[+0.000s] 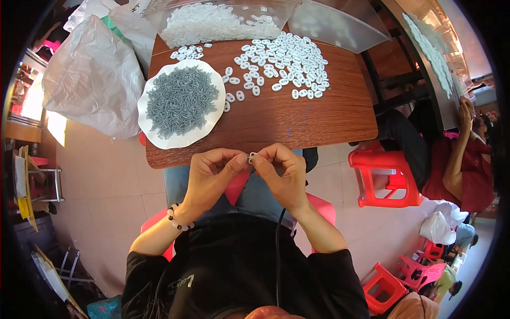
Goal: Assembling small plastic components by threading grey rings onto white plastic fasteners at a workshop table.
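Just off the near edge of the brown table [340,119], my two hands meet over my lap. Between the fingertips is a small white oval piece [253,155] with openings in it. My left hand [208,178] pinches at its left side, thumb against forefinger; whether it also holds a tinier part is hidden. My right hand [288,179] grips the piece from the right between thumb and forefinger. Beyond my left hand stands a white wavy-rimmed plate [178,140], heaped with small grey ridged, rod-like pieces [183,98]. Loose white two-holed oval pieces [297,61] spread across the table's far side.
A clear bin [289,13] of white pieces sits at the table's back, beside a translucent panel [340,26]. White sacks [93,80] crowd the left. To the right are a red stool [385,181] and a seated person [462,165] at another table.
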Demonstrator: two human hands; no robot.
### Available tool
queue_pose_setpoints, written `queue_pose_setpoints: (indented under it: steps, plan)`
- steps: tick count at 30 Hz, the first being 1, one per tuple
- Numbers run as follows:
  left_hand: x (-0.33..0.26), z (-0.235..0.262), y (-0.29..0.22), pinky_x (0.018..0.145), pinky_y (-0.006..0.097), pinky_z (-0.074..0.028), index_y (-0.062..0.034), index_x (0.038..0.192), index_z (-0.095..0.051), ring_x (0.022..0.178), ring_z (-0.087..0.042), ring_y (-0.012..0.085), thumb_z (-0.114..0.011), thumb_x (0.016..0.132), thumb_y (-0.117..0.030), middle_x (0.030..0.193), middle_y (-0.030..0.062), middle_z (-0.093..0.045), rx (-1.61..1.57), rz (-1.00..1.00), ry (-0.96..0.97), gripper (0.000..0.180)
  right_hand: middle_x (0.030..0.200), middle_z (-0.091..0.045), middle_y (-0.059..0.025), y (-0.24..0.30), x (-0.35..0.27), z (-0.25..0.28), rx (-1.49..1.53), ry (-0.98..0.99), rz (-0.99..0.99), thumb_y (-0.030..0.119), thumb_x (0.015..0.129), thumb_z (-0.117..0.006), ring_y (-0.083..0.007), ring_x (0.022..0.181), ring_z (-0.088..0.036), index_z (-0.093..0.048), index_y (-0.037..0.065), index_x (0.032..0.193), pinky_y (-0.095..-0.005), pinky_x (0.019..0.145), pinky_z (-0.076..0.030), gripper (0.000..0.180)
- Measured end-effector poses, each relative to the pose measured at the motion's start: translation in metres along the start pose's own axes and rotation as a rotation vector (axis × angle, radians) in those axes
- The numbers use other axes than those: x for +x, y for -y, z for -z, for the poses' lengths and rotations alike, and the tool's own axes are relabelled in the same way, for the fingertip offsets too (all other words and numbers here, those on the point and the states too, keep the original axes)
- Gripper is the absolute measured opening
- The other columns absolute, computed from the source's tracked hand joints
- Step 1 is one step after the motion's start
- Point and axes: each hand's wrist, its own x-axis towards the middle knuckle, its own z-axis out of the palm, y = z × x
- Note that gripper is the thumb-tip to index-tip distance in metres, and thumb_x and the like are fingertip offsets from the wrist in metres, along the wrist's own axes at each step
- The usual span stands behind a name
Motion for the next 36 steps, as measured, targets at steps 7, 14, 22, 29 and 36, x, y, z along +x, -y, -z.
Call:
queue_pose_setpoints:
  steps: [7,14,22,29,36]
  plan:
    - [-0.001,0.002,0.007,0.069,0.022,-0.049,0.0031,0.095,-0.071,0.075,-0.062,0.0087,-0.066,0.092,-0.014,0.082,0.0060,-0.069,-0.004,-0.055,-0.015,0.018,0.071,-0.060,0.0008,0.001,-0.001,-0.001,-0.030,0.025,-0.008,0.006,0.089,-0.064,-0.0034,0.066,-0.053,-0.062,-0.001,0.084,-0.0190,0.061,-0.043,0.009]
    - [0.001,0.007,0.003,0.068,0.022,-0.049,0.0032,0.094,-0.070,0.076,-0.062,0.0079,-0.065,0.092,-0.013,0.080,0.0058,-0.069,0.126,-0.072,0.040,0.018,0.071,-0.066,-0.0032,-0.002,-0.001,-0.001,-0.060,0.042,0.017,0.005,0.086,-0.067,-0.0047,0.063,-0.056,-0.062,-0.001,0.083,-0.0209,0.057,-0.044,0.008]
    - [0.000,0.005,0.001,0.075,0.022,-0.050,0.0041,0.098,-0.067,0.082,-0.062,0.0085,-0.063,0.092,-0.012,0.088,0.0074,-0.070,-0.013,0.046,0.042,0.017,0.071,-0.065,-0.0025,-0.005,0.002,-0.001,-0.029,0.005,0.017,0.005,0.086,-0.067,-0.0047,0.064,-0.056,-0.062,-0.001,0.084,-0.0213,0.057,-0.044,0.008]
    - [0.004,0.009,-0.009,0.063,0.020,-0.042,0.0027,0.099,-0.066,0.068,-0.053,0.0047,-0.059,0.090,-0.010,0.082,0.0032,-0.066,0.061,0.062,-0.015,0.017,0.070,-0.058,0.0020,0.000,0.008,0.008,0.093,-0.052,-0.016,0.008,0.091,-0.061,-0.0023,0.064,-0.050,-0.060,0.001,0.085,-0.0182,0.058,-0.039,0.009]
    - [0.043,0.025,-0.057,0.061,0.019,-0.042,0.0007,0.095,-0.065,0.067,-0.053,0.0041,-0.058,0.091,-0.010,0.077,0.0007,-0.062,0.325,-0.167,-0.054,0.014,0.072,-0.058,0.0025,-0.012,0.015,0.019,0.312,-0.153,-0.021,0.006,0.092,-0.060,-0.0020,0.066,-0.051,-0.059,0.002,0.087,-0.0178,0.059,-0.038,0.007]
